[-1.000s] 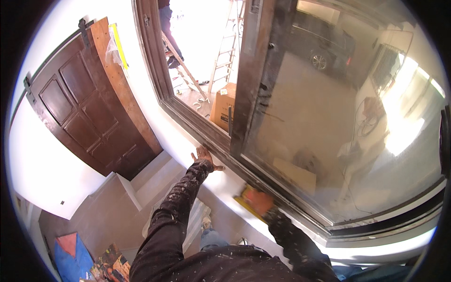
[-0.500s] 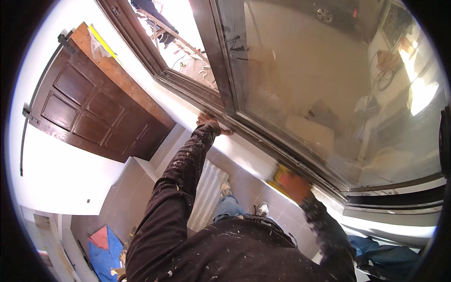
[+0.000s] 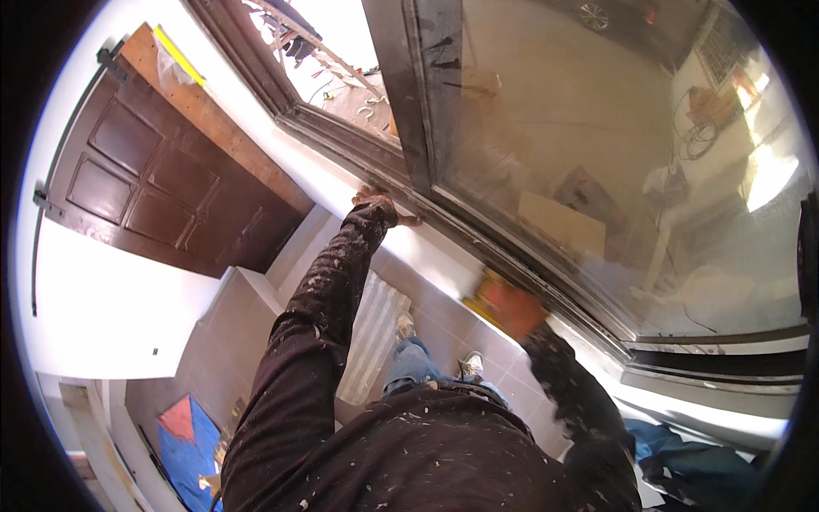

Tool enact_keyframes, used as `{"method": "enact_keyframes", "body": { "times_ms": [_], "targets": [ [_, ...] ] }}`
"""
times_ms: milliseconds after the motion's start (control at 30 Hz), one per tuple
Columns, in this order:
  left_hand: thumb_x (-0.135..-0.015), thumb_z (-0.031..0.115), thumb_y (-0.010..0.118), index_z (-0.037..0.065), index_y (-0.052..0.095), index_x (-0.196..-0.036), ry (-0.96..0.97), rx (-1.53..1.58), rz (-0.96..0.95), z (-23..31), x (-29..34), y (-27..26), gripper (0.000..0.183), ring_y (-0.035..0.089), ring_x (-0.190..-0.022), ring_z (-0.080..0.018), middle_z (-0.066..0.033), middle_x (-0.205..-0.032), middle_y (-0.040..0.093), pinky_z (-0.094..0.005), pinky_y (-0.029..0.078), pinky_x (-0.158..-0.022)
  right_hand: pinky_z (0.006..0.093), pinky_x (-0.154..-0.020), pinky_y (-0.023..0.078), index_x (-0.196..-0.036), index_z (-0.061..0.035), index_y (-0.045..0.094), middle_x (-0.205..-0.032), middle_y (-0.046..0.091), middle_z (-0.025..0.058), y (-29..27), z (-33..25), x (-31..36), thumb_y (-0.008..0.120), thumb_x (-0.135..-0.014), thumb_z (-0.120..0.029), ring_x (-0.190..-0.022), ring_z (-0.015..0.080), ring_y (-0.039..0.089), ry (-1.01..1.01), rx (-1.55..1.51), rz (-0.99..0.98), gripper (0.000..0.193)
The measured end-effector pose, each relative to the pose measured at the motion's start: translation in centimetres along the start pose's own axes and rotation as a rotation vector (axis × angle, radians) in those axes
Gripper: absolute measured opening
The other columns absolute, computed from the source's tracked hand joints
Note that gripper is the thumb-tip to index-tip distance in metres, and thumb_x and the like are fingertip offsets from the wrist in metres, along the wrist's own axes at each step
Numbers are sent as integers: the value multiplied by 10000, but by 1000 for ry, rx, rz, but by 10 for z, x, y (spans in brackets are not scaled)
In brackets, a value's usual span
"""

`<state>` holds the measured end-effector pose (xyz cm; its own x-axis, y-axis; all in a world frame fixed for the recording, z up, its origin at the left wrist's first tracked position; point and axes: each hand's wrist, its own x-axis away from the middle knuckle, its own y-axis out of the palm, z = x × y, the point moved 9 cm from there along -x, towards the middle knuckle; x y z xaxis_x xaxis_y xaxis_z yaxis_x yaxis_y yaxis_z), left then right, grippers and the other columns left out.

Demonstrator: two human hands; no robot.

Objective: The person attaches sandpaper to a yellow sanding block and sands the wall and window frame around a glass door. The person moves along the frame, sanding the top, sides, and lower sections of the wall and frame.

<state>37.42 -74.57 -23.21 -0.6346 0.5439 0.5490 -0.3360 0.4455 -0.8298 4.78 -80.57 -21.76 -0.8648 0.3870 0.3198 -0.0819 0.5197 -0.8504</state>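
My left hand (image 3: 382, 207) leans on the sill edge below the brown window frame (image 3: 503, 249), its thumb stretched away from the other fingers and nothing seen in it. Further right, my right hand (image 3: 520, 310) is wrapped round a yellow, flat, block-like hand tool (image 3: 479, 312). Motion blurs that hand and the tool, so its exact kind is unclear. The tool lies against the white wall strip (image 3: 438, 258) just under the window. Both my dark sleeves carry white flecks.
A brown panelled door (image 3: 158, 179) leans at the left beside a wooden board (image 3: 192, 102). Dusty glass (image 3: 554, 128) fills the window's right part; its left part stands open. A striped sheet (image 3: 373, 341) lies by my feet, blue cloth (image 3: 192, 456) lower left, dark blue fabric (image 3: 682, 456) lower right.
My right hand and the yellow tool have slid leftward along the wall below the window. My left hand stays at the sill. The whole view has shifted slightly.
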Motion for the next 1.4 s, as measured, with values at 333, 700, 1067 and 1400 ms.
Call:
{"method": "enact_keyframes", "body": {
  "times_ms": [333,700,1067,1400],
  "targets": [
    [-486,866,678,-3,136,-1515,-146,38,40,-3,-7,11,1451,30,-1451,-450,-297,-1556,74,-551,129,-1152,435,-649,511,-930,-59,573,-824,641,147,-13,126,177,723,-799,-482,-753,347,641,-53,205,345,467],
    [-470,896,648,-43,228,-1480,-29,-56,32,16,-14,2,1441,211,-1402,-458,-338,-1504,194,-527,220,-1123,431,-569,551,-1142,-118,562,-838,680,159,-1,-49,-58,622,-847,-375,-725,321,690,-174,38,172,397],
    [-455,932,613,-122,148,-1458,-128,-92,96,40,-27,32,1527,322,-1367,-396,-327,-1454,294,-442,281,-1128,416,-535,510,-1018,-100,598,-710,663,113,-17,40,68,573,-885,-334,-629,261,678,119,151,346,270],
    [-434,932,623,-149,235,-1420,-131,-130,215,26,-47,35,1514,337,-1373,-373,-306,-1454,332,-410,292,-1134,430,-829,541,-1141,-142,621,-1114,656,86,-18,165,224,811,-722,-271,-963,251,660,17,147,457,477]
  ]
}}
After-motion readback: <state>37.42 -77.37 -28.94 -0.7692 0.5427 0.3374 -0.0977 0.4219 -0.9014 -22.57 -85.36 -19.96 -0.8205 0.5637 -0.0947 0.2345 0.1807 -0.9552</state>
